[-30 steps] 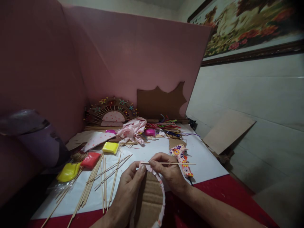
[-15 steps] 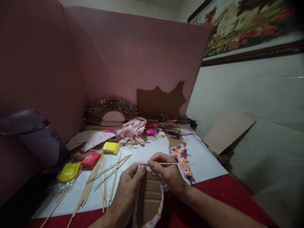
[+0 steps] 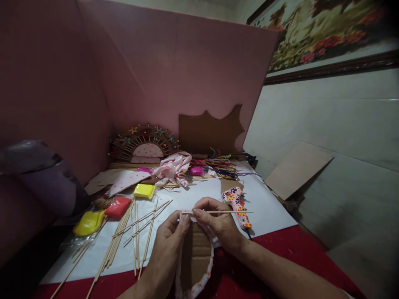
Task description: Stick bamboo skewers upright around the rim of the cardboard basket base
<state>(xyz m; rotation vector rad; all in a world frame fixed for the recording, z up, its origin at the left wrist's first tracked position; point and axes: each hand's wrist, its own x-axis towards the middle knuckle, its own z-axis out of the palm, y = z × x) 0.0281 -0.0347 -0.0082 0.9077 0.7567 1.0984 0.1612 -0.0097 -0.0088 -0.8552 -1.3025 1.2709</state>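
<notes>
In the head view, my left hand (image 3: 170,238) is closed on the left edge of a piece of cardboard (image 3: 197,259) whose rim is wrapped in pink-and-white cloth. Between the thumb and fingers of my right hand (image 3: 218,222) is a thin wooden stick (image 3: 237,212), held level. The stick's left end lies against the cloth at the top edge of the cardboard, by my left thumb. My palms hide part of the cardboard. A flower-patterned glue gun (image 3: 237,203) lies just beyond my right hand.
Several wooden sticks (image 3: 120,236) lie at left, beside yellow clay packets (image 3: 89,223) and a red clay packet (image 3: 118,207). Crumpled pink cloth (image 3: 173,166) and a decorated cardboard fan (image 3: 146,143) are farther back. A cut cardboard sheet (image 3: 208,131) leans on the pink partition.
Almost nothing differs. The view has shifted slightly, and both hands, the stick and the cardboard appear a little higher and to the left.
</notes>
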